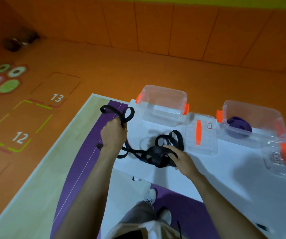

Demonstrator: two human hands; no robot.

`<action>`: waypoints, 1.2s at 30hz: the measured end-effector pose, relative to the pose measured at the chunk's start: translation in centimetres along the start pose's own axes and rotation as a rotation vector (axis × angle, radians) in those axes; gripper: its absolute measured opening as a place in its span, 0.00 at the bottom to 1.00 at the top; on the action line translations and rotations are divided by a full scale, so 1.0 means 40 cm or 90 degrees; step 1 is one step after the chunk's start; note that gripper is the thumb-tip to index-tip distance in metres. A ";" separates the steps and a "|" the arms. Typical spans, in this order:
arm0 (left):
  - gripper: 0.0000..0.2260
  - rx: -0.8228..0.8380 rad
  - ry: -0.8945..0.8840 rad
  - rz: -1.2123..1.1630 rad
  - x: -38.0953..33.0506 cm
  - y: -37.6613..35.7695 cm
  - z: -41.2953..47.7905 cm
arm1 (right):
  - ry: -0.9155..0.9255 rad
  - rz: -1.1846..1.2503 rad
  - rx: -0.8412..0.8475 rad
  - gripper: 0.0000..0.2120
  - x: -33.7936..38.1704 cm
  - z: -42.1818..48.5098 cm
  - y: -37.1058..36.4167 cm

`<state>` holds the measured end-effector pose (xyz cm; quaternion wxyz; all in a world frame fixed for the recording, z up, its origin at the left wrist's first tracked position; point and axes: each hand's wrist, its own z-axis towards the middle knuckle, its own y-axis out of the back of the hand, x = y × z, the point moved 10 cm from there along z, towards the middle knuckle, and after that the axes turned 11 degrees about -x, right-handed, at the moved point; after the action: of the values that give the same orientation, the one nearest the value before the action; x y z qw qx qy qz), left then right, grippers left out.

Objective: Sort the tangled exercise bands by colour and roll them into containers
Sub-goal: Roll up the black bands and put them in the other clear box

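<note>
A tangle of black exercise bands (157, 152) hangs just above the white table (225, 169). My left hand (113, 133) grips a few black loops that stick up past its knuckles and pulls them up and left. My right hand (180, 158) holds the knotted bunch of the tangle from the right, fingers laid over it. Behind the tangle stands an empty clear container (163, 104) with orange clips. A second clear container (252, 121) to the right holds a rolled purple band (239, 125).
Two clear lids with orange clips lie on the table, one (201, 133) between the containers, another (282, 157) at the right edge. The table's left edge drops to a purple mat (80, 169). My shoes (150, 197) are below it.
</note>
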<state>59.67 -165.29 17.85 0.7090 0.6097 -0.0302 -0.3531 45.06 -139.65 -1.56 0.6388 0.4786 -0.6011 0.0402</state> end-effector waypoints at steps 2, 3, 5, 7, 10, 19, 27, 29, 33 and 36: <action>0.10 0.008 -0.007 -0.004 -0.005 -0.004 -0.003 | -0.067 0.042 -0.058 0.15 -0.011 -0.003 0.015; 0.10 0.010 -0.009 -0.009 -0.007 -0.005 -0.004 | -0.094 0.067 -0.094 0.13 -0.016 -0.006 0.024; 0.10 0.008 -0.010 -0.027 -0.007 -0.008 0.000 | -0.153 0.104 -0.166 0.10 -0.038 -0.007 0.039; 0.10 0.005 -0.016 -0.047 -0.008 -0.012 0.011 | -0.221 0.121 -0.206 0.06 -0.074 -0.008 0.041; 0.11 0.000 -0.026 -0.053 -0.009 -0.015 0.039 | -0.309 0.089 -0.201 0.04 -0.117 -0.006 0.028; 0.14 0.084 -0.071 -0.109 0.005 -0.073 0.154 | -0.349 -0.169 -0.159 0.14 -0.188 0.031 -0.011; 0.16 0.229 -0.102 -0.270 -0.040 -0.181 0.201 | -0.219 -0.569 -0.166 0.22 -0.087 0.065 -0.016; 0.16 0.264 -0.107 -0.294 -0.047 -0.208 0.210 | -0.204 -0.560 -0.229 0.20 -0.046 0.089 0.005; 0.17 0.312 -0.181 -0.313 -0.071 -0.253 0.202 | -0.164 -0.155 -0.303 0.16 0.091 0.181 0.023; 0.11 0.309 -0.311 -0.267 -0.109 -0.281 0.165 | -0.104 0.139 -0.316 0.15 0.279 0.241 0.050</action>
<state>48.08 -168.58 11.26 0.4289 0.6504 -0.1550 -0.6075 39.83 -150.79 6.81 0.6779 0.2418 -0.6898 -0.0784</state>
